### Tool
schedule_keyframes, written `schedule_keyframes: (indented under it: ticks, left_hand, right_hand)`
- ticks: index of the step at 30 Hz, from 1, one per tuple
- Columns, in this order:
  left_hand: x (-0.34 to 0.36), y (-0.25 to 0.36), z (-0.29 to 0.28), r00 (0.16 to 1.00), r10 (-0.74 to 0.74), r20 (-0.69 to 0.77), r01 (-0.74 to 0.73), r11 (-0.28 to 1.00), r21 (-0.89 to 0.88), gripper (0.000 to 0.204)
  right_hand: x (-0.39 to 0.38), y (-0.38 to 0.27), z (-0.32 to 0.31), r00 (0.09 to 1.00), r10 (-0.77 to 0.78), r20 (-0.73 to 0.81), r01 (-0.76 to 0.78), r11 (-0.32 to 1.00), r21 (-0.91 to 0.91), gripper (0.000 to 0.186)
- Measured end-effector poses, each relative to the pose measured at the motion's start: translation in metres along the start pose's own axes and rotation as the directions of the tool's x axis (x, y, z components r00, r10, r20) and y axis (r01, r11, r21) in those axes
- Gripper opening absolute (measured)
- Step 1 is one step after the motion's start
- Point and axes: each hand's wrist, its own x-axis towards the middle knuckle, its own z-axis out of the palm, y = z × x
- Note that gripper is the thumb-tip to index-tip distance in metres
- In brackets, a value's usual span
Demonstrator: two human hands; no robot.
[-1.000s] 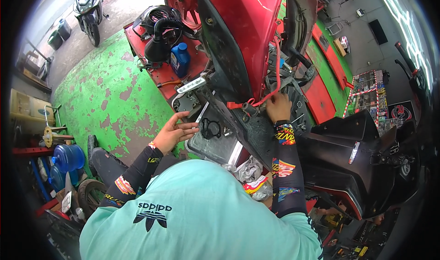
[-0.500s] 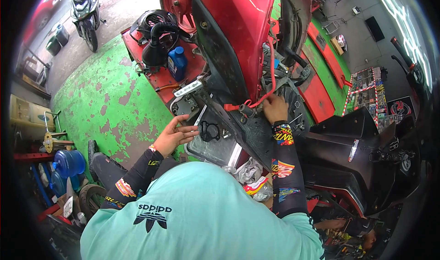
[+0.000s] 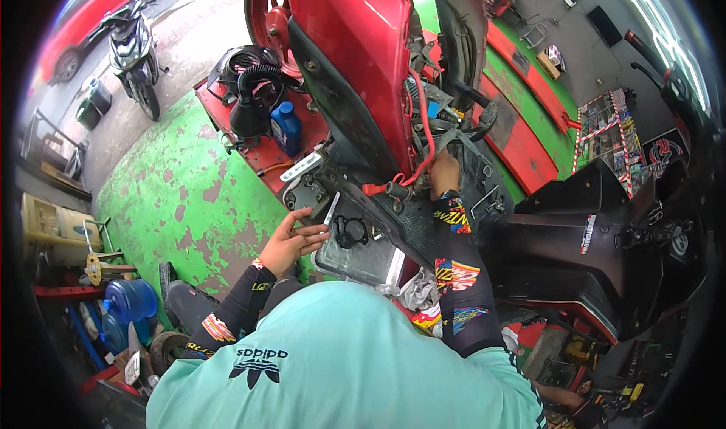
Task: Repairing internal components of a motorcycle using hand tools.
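My left hand (image 3: 286,246) is open, its fingers spread and holding nothing I can see, left of a black gasket-like ring (image 3: 351,232). The ring lies on a grey plastic tray (image 3: 344,266). A pale narrow strip (image 3: 331,208) shows just beyond my left fingertips. My right hand (image 3: 445,173) reaches in beside the partly stripped red motor scooter (image 3: 355,43), close to a red cable (image 3: 428,138). My right fingertips are hidden, so whatever they touch does not show. The scooter's dark textured floorboard (image 3: 404,229) lies between my two hands.
A blue bottle (image 3: 286,129) and a black hose-like part (image 3: 249,100) stand on the red lift platform beyond my left hand. A black scooter body (image 3: 560,255) is at the right. At the lower right another person's arm (image 3: 558,395) shows beside scattered tools.
The view has shifted, so the scooter appears farther left and the ring lower. My right hand has turned slightly beside the scooter. My left hand keeps nearly the same open pose.
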Motion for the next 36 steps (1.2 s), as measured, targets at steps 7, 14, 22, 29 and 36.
schedule_keyframes:
  ticks: [7, 14, 22, 29, 36]
  left_hand:
    - [0.000, -0.001, -0.001, 1.000, 0.025, 0.000, -0.025, 0.999, -0.022, 0.061]
    - [-0.001, -0.002, 0.007, 1.000, 0.005, 0.030, -0.004, 1.000, -0.016, 0.060]
    - [0.023, 0.014, 0.061, 0.970, -0.055, 0.236, 0.069, 0.996, -0.051, 0.050]
    - [0.034, 0.022, 0.101, 0.918, -0.025, 0.395, 0.100, 0.980, -0.172, 0.062]
    - [0.029, 0.031, 0.125, 0.869, 0.006, 0.495, 0.058, 0.992, -0.113, 0.071]
  right_hand:
    - [-0.016, 0.006, -0.001, 0.947, -0.297, -0.126, 0.287, 0.953, -0.095, 0.038]
    - [0.003, 0.045, 0.014, 0.913, -0.299, -0.276, 0.327, 0.943, 0.061, 0.035]
    - [-0.039, 0.013, -0.013, 0.955, -0.287, -0.080, 0.285, 0.958, -0.043, 0.036]
    - [-0.183, -0.062, -0.025, 0.603, -0.767, 0.219, 0.795, 0.600, -0.088, 0.016]
    - [-0.207, -0.058, -0.019, 0.619, -0.769, 0.162, 0.783, 0.585, -0.212, 0.026]
